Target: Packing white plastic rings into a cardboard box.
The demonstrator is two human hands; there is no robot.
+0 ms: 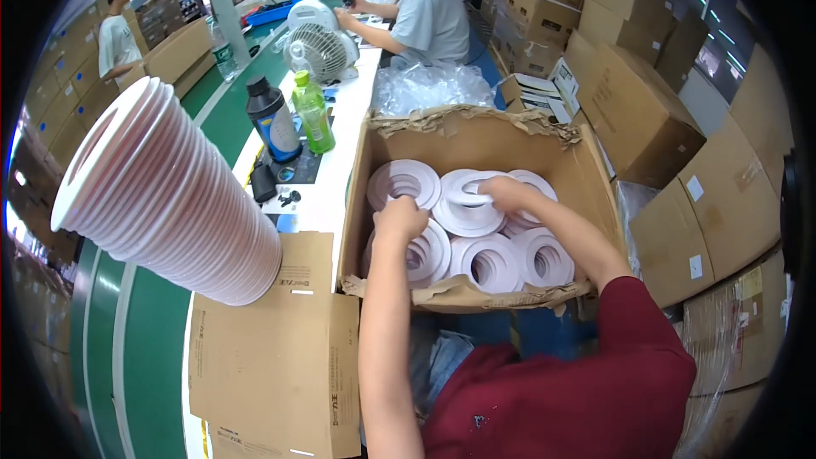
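Observation:
An open cardboard box (501, 296) in front of me holds several stacks of flat pinkish-white rings (484, 263) with round holes. My right hand (510, 193) pinches the edge of a white ring (473, 189), which lies tilted over the stack at the back middle. At the left side of the box, my left hand (401, 219) is curled down between the back-left stack (405, 180) and the front-left stack (427, 252). Its fingertips are partly hidden, so what they grip cannot be made out.
A tall leaning stack of rings (183, 204) stands on the left, beside flattened cardboard (263, 357). Beyond it are a dark bottle (274, 123), a green bottle (313, 115) and a white fan (321, 47). Cartons (637, 110) crowd the right. Two people are farther back.

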